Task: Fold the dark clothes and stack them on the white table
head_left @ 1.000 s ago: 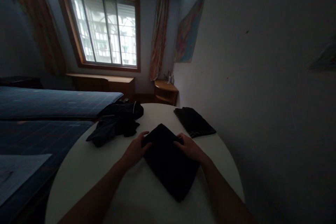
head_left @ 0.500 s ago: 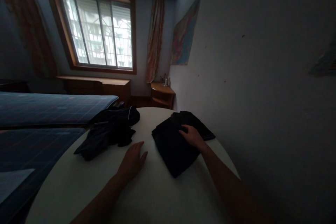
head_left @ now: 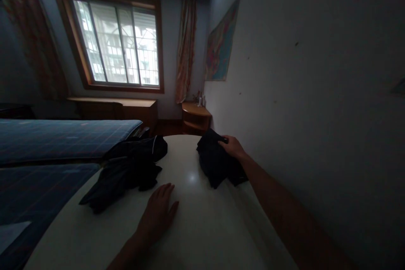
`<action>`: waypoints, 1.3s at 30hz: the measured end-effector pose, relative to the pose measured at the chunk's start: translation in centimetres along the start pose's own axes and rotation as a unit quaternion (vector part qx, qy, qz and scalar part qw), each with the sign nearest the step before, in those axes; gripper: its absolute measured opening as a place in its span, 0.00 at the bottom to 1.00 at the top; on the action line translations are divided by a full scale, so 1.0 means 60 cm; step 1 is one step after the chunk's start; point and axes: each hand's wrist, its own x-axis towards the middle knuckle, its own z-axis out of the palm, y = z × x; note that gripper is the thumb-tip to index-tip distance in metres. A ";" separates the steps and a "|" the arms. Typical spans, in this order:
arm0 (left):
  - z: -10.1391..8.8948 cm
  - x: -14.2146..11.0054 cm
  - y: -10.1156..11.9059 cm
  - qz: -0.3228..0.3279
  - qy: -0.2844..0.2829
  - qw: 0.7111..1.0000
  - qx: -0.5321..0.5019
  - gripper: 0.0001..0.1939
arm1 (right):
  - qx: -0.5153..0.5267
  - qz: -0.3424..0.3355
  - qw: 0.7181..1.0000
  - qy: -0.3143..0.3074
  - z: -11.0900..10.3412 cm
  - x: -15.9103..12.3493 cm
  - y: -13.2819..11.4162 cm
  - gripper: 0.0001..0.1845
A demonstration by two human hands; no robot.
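My right hand [head_left: 233, 147] grips the upper edge of a dark folded garment [head_left: 213, 158], thumb on top, at the far right of the round white table [head_left: 190, 228]. The garment's lower edge hangs unevenly, and the dim light hides what kind of clothing it is. Another dark piece of cloth seems to lie beneath it, but I cannot tell them apart. My left hand [head_left: 160, 209] rests near the middle of the table, fingers spread and holding nothing. Just beyond it, to the left, lies a crumpled heap of dark clothes [head_left: 129, 173] with a thin white stripe.
Beds with blue plaid mattresses [head_left: 63, 139] stand to the left, close to the table. A white wall [head_left: 300, 135] runs along the right side. Farther back are a wooden corner shelf [head_left: 194, 109], a low wooden desk [head_left: 136, 103] and a window [head_left: 117, 42].
My right hand has carried the folded garment away from me, to the far right of the table, over the other dark cloth. My left hand stays open near the middle.
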 end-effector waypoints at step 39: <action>0.006 -0.002 0.000 -0.021 -0.030 0.999 0.025 0.28 | -0.180 0.135 0.966 -0.125 0.038 0.000 0.098 0.43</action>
